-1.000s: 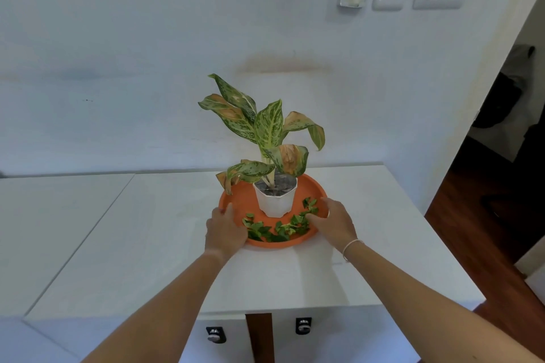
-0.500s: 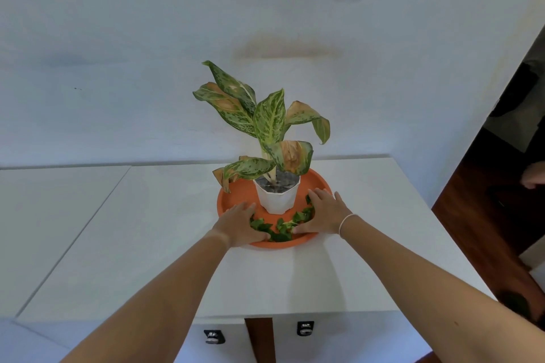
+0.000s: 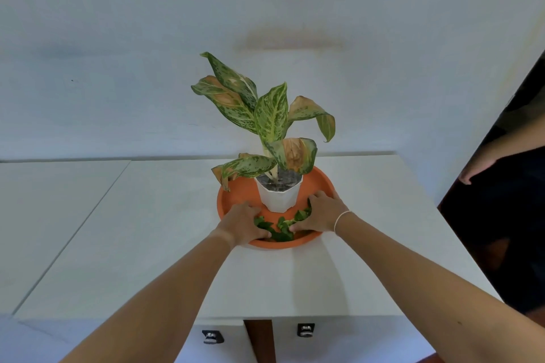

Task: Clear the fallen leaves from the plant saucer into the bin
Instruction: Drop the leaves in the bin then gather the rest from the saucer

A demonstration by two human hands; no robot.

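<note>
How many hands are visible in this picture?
3. The left hand and right hand rest in the orange saucer beside the fallen leaves; another person's hand shows at the right edge.

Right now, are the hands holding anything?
Nothing lifted. Left hand and right hand lie flat inside the round orange saucer, pressing small green fallen leaves together.

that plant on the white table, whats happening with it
A person is gathering the fallen leaves lying in the orange saucer under the potted plant. The left hand and right hand are both down in the saucer's near side, one on each side of the leaf pile, palms down on it. The leaves are not yet lifted out, and no bin is in view. The saucer sits on the table.
</note>
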